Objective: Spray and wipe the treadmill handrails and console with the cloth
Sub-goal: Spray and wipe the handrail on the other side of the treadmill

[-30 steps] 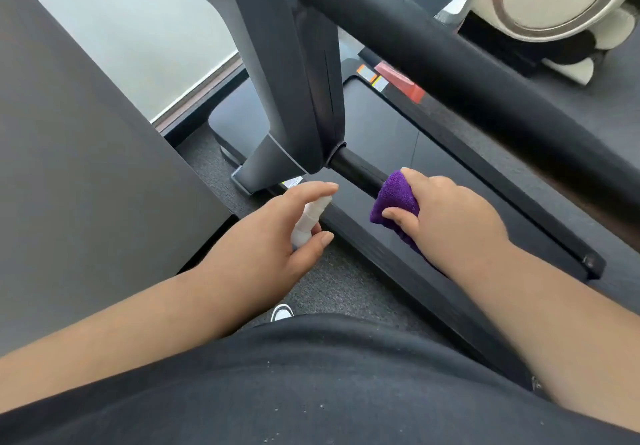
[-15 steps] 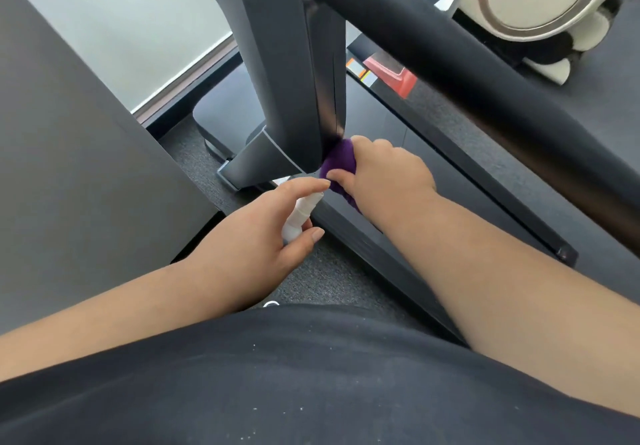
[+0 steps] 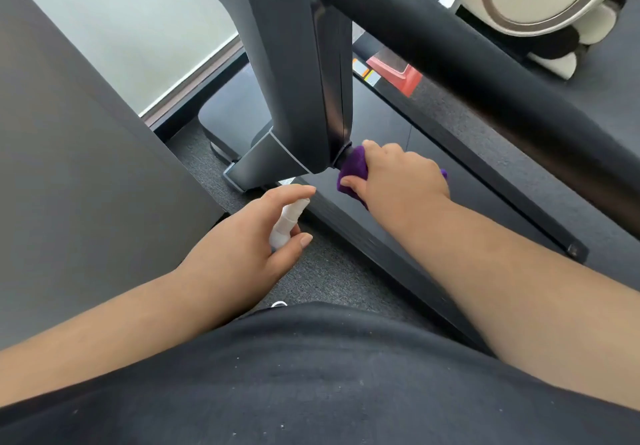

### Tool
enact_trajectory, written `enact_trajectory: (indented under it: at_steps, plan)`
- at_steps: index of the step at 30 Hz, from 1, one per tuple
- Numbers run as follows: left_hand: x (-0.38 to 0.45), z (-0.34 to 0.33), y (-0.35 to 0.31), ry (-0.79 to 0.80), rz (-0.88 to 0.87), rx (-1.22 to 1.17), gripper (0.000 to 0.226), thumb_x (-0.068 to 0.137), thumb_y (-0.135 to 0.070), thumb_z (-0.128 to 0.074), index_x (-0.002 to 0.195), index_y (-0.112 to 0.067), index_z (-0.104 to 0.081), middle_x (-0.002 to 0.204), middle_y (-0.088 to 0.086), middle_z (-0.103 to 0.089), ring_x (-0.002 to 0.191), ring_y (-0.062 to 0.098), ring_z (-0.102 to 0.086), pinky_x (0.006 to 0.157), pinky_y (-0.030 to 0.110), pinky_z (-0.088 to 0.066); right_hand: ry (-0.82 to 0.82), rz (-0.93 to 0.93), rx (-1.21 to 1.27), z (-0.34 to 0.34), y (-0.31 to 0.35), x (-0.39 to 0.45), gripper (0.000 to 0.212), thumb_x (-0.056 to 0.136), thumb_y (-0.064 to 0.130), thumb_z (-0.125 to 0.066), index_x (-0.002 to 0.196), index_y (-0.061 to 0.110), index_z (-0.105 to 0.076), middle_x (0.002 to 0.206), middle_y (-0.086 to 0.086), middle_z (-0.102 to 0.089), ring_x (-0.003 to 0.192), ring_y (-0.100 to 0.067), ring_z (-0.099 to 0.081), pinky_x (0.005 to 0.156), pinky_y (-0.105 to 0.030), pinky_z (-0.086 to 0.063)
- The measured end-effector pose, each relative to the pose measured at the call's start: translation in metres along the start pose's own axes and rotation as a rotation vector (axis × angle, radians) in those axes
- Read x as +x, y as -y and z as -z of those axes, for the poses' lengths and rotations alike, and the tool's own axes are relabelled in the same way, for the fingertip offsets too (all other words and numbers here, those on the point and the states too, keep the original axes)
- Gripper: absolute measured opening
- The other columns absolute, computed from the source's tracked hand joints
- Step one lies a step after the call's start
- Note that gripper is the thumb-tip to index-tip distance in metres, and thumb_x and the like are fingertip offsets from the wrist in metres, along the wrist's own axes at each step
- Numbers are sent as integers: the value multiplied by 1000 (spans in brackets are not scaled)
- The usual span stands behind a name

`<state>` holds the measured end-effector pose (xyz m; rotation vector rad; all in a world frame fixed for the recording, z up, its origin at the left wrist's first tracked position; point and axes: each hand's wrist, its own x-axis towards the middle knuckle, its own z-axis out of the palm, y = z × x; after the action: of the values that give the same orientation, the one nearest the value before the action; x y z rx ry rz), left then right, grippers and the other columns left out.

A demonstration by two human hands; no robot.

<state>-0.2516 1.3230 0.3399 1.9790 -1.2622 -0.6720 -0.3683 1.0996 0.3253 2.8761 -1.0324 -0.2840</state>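
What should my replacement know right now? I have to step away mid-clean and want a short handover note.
Left hand holds the white spray bottle, forefinger on its top, nozzle aimed toward the rail.
Right hand grips the purple cloth wrapped around the lower handrail, right where it meets the grey upright.
Done: that rail is under the cloth; how clean it is cannot be told.
Left: the thick upper handrail; the console is out of view.

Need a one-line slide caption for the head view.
Right hand wraps purple cloth around black treadmill handrail at the upright; left hand holds white spray bottle.
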Motion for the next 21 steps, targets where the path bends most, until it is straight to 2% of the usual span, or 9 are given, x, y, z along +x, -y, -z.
enact_trajectory:
  at_steps: [6, 9, 13, 16, 21]
  plan:
    - [7, -12, -10, 58, -39, 1, 54, 86, -49, -59, 127, -69, -29, 99, -30, -59, 87, -8, -57, 69, 14, -39, 39, -40, 61, 9, 15, 11, 54, 89, 68, -50, 117, 22, -49, 108, -6, -61, 96, -32, -62, 67, -38, -34]
    - [18, -21, -23, 127, -103, 1, 51, 85, -56, -52, 125, -72, -25, 100, -30, -58, 89, -10, -55, 71, 16, -41, 49, -56, 87, 11, -10, -17, 54, 87, 69, -53, 119, 25, -47, 105, -4, -60, 93, -31, -62, 66, -38, -38]
    - [36, -28, -35, 159, -139, 7, 51, 86, -55, -54, 127, -71, -28, 97, -26, -59, 90, -5, -58, 74, 18, -44, 30, -124, 99, 9, -64, -81, 47, 83, 72, -52, 108, 33, -45, 90, 4, -58, 75, -25, -55, 60, -36, -44]
    - [41, -29, -37, 169, -176, 2, 50, 85, -56, -53, 128, -69, -30, 96, -24, -60, 91, -3, -58, 74, 16, -42, 0, -164, 38, 3, -84, -112, 51, 81, 73, -49, 114, 33, -46, 93, 7, -60, 79, -25, -60, 61, -37, -49]
    - [36, -22, -30, 189, -205, 36, 50, 87, -56, -51, 128, -70, -26, 95, -24, -60, 87, 0, -59, 73, 23, -47, -22, -178, -63, 0, -65, -93, 68, 83, 76, -45, 130, 28, -48, 108, 4, -66, 86, -24, -65, 61, -33, -35]
